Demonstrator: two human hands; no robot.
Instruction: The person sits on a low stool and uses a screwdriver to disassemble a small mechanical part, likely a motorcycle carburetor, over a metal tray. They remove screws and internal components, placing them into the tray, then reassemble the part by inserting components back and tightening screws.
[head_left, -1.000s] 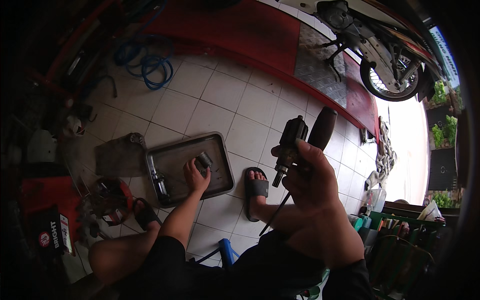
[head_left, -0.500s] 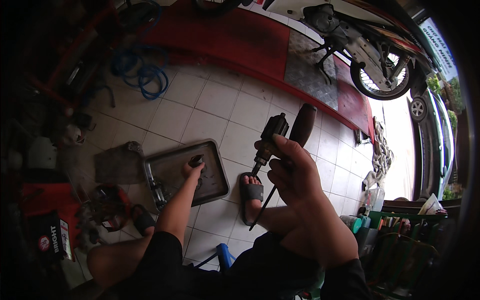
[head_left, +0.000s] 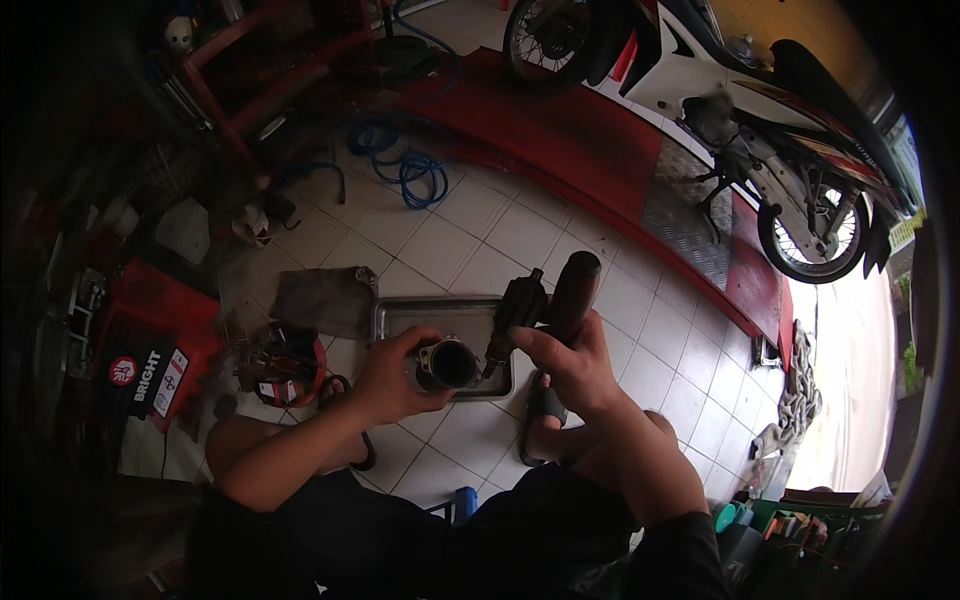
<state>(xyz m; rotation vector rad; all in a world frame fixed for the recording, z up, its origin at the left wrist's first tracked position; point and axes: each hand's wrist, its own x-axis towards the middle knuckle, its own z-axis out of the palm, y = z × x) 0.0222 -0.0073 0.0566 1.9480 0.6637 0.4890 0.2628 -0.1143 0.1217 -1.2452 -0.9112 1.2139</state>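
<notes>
My left hand (head_left: 392, 384) is wrapped round a short metal cylinder housing (head_left: 446, 366), its dark hollow end facing up. My right hand (head_left: 578, 372) grips a dark ridged motor armature (head_left: 520, 308) with thumb and fingers, the thin shaft pointing down toward the housing. The same hand also holds a screwdriver by its thick brown handle (head_left: 574, 290); its blade is hidden. Armature and housing are close together, with the shaft tip beside the housing's rim. Below both hands lies a shallow metal tray (head_left: 440, 302), partly covered by them.
A grey cloth (head_left: 325, 298) lies left of the tray. Blue hose (head_left: 410, 165) coils on the tiled floor near a red platform (head_left: 560, 155) with a motorbike (head_left: 760, 130) on it. A red toolbox (head_left: 165, 300) stands left, a green crate (head_left: 820, 520) at lower right.
My left hand has come up from the tray, bringing the housing toward the right hand. The right hand has shifted slightly left with the armature and screwdriver. The head view has turned left.
</notes>
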